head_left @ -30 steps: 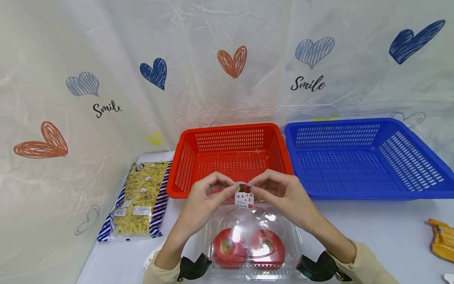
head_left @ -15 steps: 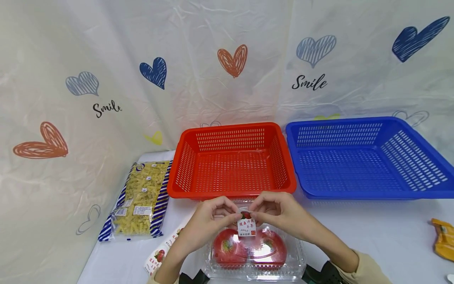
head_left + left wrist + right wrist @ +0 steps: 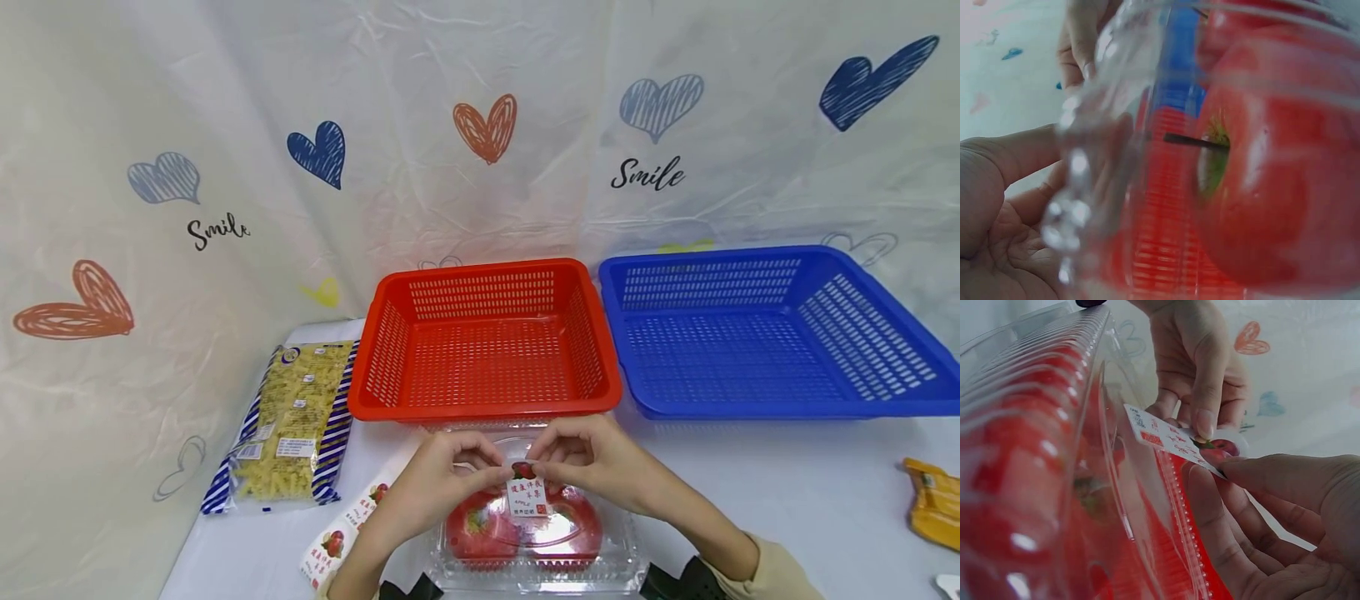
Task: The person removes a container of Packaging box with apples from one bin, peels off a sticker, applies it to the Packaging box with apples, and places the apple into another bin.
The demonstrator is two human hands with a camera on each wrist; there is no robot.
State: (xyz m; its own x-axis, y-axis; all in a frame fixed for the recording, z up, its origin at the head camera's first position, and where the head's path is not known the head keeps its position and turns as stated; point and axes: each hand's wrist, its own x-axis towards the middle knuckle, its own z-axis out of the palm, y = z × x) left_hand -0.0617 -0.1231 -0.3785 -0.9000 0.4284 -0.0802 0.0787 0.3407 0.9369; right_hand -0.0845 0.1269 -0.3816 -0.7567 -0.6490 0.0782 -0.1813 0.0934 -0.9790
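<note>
Between both hands is a small white sticker (image 3: pixel 527 497) printed with an apple and red characters. My left hand (image 3: pixel 457 475) pinches its upper left edge with thumb and finger; my right hand (image 3: pixel 588 460) pinches the upper right. The sticker is held over the lid of a clear plastic clamshell box (image 3: pixel 617 542), in which red apples (image 3: pixel 480 533) lie. In the right wrist view the sticker (image 3: pixel 1179 442) is tilted, its lower end close to the lid; whether it touches I cannot tell. The left wrist view shows an apple (image 3: pixel 1285 162) through the plastic, and the left palm beside it.
Behind the box stand a red basket (image 3: pixel 487 412) and a blue basket (image 3: pixel 780 410). A bag of pasta (image 3: pixel 292 433) lies at left, with a strip of stickers (image 3: pixel 330 542) near the left forearm. An orange packet (image 3: pixel 933 504) is at far right.
Both hands have come down and nearer with the sticker, from by the red basket's front edge to over the clamshell's lid. In the last half second they have moved only slightly.
</note>
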